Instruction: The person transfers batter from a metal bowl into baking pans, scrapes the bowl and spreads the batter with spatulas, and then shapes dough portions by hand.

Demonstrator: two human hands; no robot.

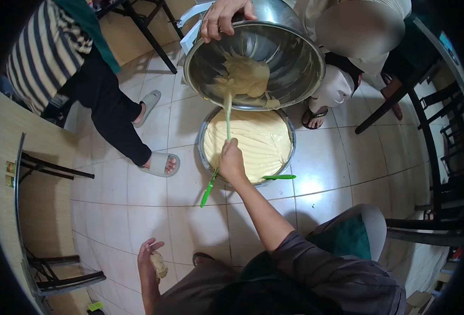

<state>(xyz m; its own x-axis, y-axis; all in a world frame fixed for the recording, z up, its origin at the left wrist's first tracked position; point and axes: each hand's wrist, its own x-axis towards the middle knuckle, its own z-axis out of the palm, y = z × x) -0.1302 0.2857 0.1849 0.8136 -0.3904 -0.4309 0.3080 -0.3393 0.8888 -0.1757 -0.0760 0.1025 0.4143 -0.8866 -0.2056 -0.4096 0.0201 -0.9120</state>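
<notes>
My right hand (pixel 232 160) is wrapped round the green handle of a spatula (pixel 229 118). Its far end reaches into the tan batter (pixel 248 76) inside a large metal bowl (pixel 303 58). That bowl is tipped towards me, its lower rim above a round basin (pixel 202 149) of smooth pale yellow cream (pixel 250 144). Another person's hand (pixel 224 20) grips the bowl's upper rim. Low at the left, my left hand (pixel 147 262) has a crumpled pale yellow lump (pixel 159 265) against its palm, fingers partly curled.
Two green-handled tools (pixel 208 190) (pixel 279 177) lean out over the basin's near rim. On the tiled floor (pixel 200 226), a person in grey sandals (pixel 161 164) stands left; another person (pixel 331 89) is at the back right. Dark-legged tables (pixel 153 31) stand around.
</notes>
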